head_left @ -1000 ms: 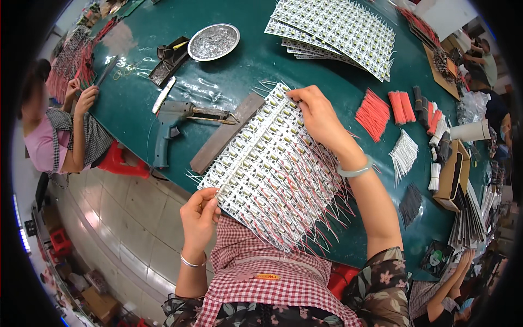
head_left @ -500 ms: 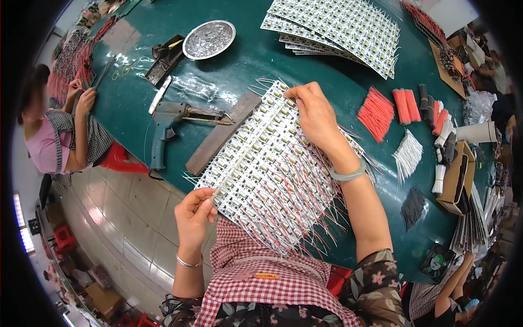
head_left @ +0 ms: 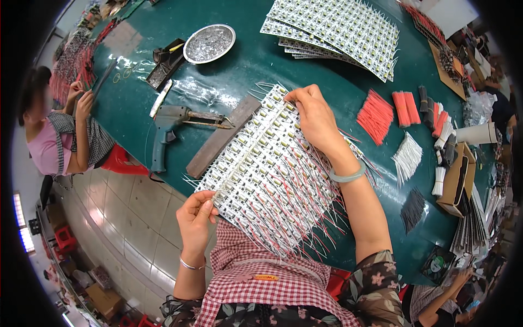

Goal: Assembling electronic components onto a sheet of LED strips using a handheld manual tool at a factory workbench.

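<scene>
Board sheet (head_left: 267, 180): askew at the worktop (head_left: 239, 73) edge, alongside a bar (head_left: 224, 139). Left hand (head_left: 195, 218): fingers pinching its left corner. Right hand (head_left: 316, 120): fingers pinching near its far corner; opposed holds, likely for steadiness. Soldering gun (head_left: 171, 122): tip at bar, probably propped. Red wires (head_left: 375, 117): right side, bunched, apparently for easy picking.

At the frame's centre, the left hand (head_left: 195, 219) pinches a wired circuit-board panel (head_left: 261, 171) near its left corner; the right hand (head_left: 316, 117) grips it near its top corner. A soldering gun (head_left: 168, 133) lies left of centre, stacked panels (head_left: 338, 35) upper right, red wires (head_left: 375, 117) at right.
</scene>
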`<state>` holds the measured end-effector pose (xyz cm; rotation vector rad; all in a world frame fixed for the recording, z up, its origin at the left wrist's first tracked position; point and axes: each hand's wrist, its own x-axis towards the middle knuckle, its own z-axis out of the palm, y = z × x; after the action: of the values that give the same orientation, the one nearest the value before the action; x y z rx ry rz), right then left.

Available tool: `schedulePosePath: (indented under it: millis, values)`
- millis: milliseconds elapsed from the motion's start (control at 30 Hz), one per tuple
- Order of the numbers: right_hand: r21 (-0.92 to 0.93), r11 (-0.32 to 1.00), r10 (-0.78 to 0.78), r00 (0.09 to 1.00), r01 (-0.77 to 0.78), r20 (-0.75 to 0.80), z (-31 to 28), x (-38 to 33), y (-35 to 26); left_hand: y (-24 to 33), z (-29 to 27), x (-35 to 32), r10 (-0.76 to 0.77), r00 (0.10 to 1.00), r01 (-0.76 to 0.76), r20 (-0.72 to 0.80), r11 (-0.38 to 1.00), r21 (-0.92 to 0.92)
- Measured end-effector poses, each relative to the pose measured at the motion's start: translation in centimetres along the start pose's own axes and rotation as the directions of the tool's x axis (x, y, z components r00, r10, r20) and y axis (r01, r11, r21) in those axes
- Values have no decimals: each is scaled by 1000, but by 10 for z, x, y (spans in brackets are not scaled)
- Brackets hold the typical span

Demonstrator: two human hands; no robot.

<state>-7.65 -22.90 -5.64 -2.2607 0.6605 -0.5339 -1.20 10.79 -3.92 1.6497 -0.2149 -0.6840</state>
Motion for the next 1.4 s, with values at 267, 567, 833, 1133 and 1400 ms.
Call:
schedulePosePath:
  millis: [267, 567, 833, 1133, 1400]
  values:
    - [-21, 999, -24, 1000, 24, 16, -3, 1, 2, -2, 1, 0, 16, 1000, -16, -12, 1000, -7]
    - [-79, 997, 14, 999, -10, 45, -3, 7, -2, -14, 17, -10, 378, 924, -348, -59, 895, 280]
    - [-62, 998, 9, 997, -4, 82, -10, 15, 2, -13, 10, -3, 252, 965, -244, -76, 964, 103]
    - [-37, 997, -66, 987, 72, 147, -17, 12, 4, -4, 2, -4, 275, 956, -294, 104, 894, 337]
    - [49, 993, -113, 964, 104, 241, -31, 13, 9, -1, 5, -14, 272, 949, -314, 162, 869, 382]
